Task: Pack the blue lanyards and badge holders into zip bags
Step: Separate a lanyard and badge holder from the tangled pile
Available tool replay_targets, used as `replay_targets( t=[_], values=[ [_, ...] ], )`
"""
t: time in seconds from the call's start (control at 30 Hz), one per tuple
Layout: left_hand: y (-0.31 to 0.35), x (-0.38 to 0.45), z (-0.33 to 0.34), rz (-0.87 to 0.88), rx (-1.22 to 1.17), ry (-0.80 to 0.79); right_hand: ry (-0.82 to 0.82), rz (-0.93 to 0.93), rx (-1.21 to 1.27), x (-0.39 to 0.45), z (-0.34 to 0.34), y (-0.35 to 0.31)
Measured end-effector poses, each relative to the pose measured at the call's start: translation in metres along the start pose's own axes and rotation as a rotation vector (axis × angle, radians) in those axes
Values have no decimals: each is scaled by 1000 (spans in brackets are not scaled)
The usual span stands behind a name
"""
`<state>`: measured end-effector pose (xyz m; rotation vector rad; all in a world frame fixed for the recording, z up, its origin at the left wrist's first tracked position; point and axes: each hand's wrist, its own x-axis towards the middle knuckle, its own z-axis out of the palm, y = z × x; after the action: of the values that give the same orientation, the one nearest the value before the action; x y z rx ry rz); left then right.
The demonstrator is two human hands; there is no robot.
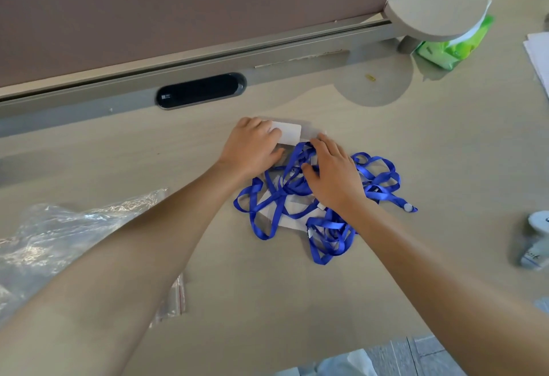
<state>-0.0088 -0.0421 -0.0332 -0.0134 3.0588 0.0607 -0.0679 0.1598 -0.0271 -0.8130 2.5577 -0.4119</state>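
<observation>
A tangled heap of blue lanyards point(297, 197) lies in the middle of the desk, with clear badge holders point(292, 212) mixed in under the straps. At the heap's far edge sits a badge holder with a white card point(289, 133) inside. My left hand point(252, 149) grips that holder by its left side, fingers on the card and thumb on the near edge. My right hand point(332, 173) rests flat on the lanyards, fingers spread over the straps. A pile of clear zip bags point(74, 233) lies at the left.
A brown partition point(178, 4) with a grey rail and a black cable slot point(202, 90) runs along the back. A round stand point(430, 13) and a green tissue pack point(454, 45) are at the back right. Papers point(539, 57) and a small bottle point(537, 239) are at the right edge.
</observation>
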Motion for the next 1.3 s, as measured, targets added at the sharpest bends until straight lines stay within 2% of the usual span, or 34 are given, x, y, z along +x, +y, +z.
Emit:
replay_targets(
  t=[0.17, 0.4, 0.6, 0.77, 1.0, 1.1, 1.17, 1.3],
  values=[
    [3, -13, 1, -6, 26, 15, -5, 22, 13, -1, 0, -4],
    [4, -22, 4, -37, -30, 148, 72, 11, 112, -7, 1, -11],
    [5, -35, -13, -324, -307, 308, 123, 9, 160, -10, -1, -17],
    [2, -51, -25, -543, -590, 320, 148, 42, 148, 0, -1, -28],
    [-3, -70, -20, -701, -768, 323, 163, 116, -89, 22, 12, -37],
    [-1, -82, -20, -715, -796, 343, 149, 125, -108, 17, 16, -39],
    [3, -90, -22, -721, -823, 368, 162, 130, -63, 7, 16, -41],
    [15, -107, -29, -720, -853, 391, 193, 119, 192, -26, 4, -46]
  ],
)
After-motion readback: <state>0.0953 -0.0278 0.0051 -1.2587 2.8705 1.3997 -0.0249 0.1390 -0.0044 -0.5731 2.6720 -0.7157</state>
